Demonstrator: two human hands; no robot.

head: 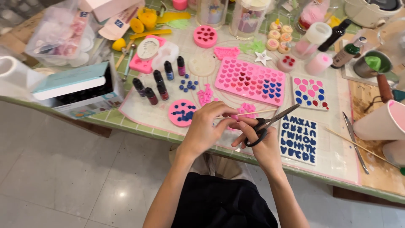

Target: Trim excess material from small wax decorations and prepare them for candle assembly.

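At table edge — left hand [206,126] pinches thin wooden stick [253,112], right hand [257,141] grips black-handled scissors [270,122] w/ blades apart.

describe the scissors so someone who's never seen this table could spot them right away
Start at the big pink heart-shaped silicone mould mid-table and come down to the near edge. There the right hand holds the black-handled scissors beside a thin wooden stick; they are the only black-handled tool there, with grey blades.

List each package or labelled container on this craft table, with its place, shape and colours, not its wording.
Cardboard box: left table edge, oblong, teal lid, white sides.
Plastic tub: far left corner, clear, pink and white contents.
Dye bottles: beside the box, small, dark, black caps.
Green-labelled bottle: far right, dark.
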